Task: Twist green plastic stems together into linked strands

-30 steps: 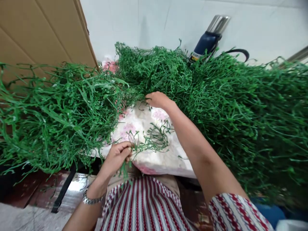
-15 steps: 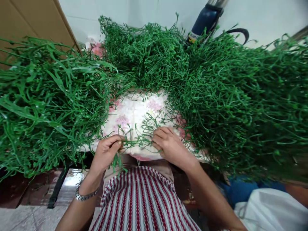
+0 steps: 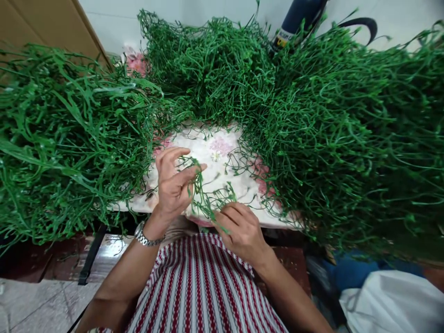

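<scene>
My right hand (image 3: 241, 229) is closed, fingers pinched on the lower end of a green sprig of thin, branched, plastic-looking stems (image 3: 203, 194). The sprig rises to the upper left, toward my left hand (image 3: 175, 182). That hand is open, thumb and forefinger stretched apart, and the sprig's upper strands lie against the thumb. Whether the hidden lower fingers touch it I cannot see. Both hands are over the front of a white cloth with pink flowers (image 3: 194, 138), where a few loose strands (image 3: 239, 166) lie.
Tangled heaps of similar green stems stand on the left (image 3: 69, 138), at the back (image 3: 215, 69) and on the right (image 3: 340, 129). Behind them are a dark blue bottle (image 3: 298, 21) and a cardboard panel (image 3: 52, 27). A white bag-like thing (image 3: 391, 300) is at the lower right.
My left hand has moved up and right, and its pinch has opened. My right hand has shifted slightly down and right. The sprig, stretched level between the hands before, now slants upward.
</scene>
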Motion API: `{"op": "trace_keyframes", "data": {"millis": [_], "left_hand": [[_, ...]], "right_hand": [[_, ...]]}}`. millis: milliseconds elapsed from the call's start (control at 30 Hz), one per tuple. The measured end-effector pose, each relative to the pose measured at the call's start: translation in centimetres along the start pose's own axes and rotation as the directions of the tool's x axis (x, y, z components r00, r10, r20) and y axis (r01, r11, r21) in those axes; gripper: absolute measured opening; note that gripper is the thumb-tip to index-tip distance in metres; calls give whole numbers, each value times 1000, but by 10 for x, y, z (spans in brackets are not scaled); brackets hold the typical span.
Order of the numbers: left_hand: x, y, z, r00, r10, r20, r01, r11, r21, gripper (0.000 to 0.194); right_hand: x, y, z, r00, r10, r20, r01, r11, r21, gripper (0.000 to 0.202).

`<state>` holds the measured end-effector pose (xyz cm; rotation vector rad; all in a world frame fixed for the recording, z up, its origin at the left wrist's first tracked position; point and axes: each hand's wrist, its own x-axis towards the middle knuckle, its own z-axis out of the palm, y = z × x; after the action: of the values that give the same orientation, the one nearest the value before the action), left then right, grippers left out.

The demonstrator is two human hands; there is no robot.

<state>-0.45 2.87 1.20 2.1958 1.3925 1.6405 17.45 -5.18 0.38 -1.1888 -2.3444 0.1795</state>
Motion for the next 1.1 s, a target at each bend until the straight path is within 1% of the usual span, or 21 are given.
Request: {"op": "trace_keyframes", "data": {"millis": [67,133,167,200,233,300,333,367,433,500,567,600,700,733,767,833,933,1000,1100], "left_hand": [[-7,3,-1,994,-93,-61,97,993,60,25],[-17,4,-6,963,-237,-129,246,968,56,30],[-22,3,-9,939,-319,-126,325,945,31,28],[-25,3,-13,913,-398,-86,399,917,-3,24],[-28,3,-16,885,-466,-10,465,884,-38,22],[-29,3,-22,816,-547,189,568,819,-83,23],[-29,3,-24,786,-556,271,595,799,-86,25],[-27,5,-25,768,-549,328,603,794,-82,26],[-23,9,-27,767,-513,385,579,812,-72,26],[-20,13,-26,778,-484,401,551,832,-67,27],[-18,16,-25,767,-459,448,532,845,-46,26],[-17,18,-23,749,-437,498,515,857,-23,25],[-15,21,-17,661,-364,656,412,907,88,19],[-15,21,-15,644,-359,676,383,916,123,15],[-16,21,-12,639,-370,675,375,915,148,11],[-19,19,-7,645,-415,642,421,894,154,9],[-26,13,-3,636,-467,614,532,842,89,12],[-30,10,-2,612,-513,602,623,781,32,9],[-31,7,-4,552,-605,574,781,617,-99,6]], "right_hand": [[-4,0,6,1000,-6,-3,6,1000,-15,18],[-7,1,12,1000,-13,1,13,1000,-22,18],[-9,1,15,1000,-21,-1,21,1000,-23,18],[-10,1,18,999,-31,-9,31,999,-25,17],[-12,1,20,999,-43,-24,42,999,-29,16],[-13,1,24,996,-64,-58,62,997,-42,13],[-13,1,25,995,-72,-71,68,996,-49,12],[-13,1,26,994,-77,-77,73,996,-56,11],[-13,0,27,994,-83,-67,78,994,-71,11],[-13,0,26,996,-85,-41,82,994,-73,12],[-13,0,26,997,-82,-16,80,994,-68,13],[-13,0,27,997,-82,-6,82,994,-66,13],[-11,1,28,995,-97,8,97,993,-72,12],[-11,1,28,994,-105,9,105,992,-73,12],[-10,1,28,994,-112,8,112,991,-73,13],[-9,0,27,993,-122,9,122,990,-74,17],[-10,0,23,990,-136,27,137,989,-55,22],[-11,0,19,987,-158,33,159,987,-10,23],[-12,2,11,982,-187,-27,188,978,88,22]]}}
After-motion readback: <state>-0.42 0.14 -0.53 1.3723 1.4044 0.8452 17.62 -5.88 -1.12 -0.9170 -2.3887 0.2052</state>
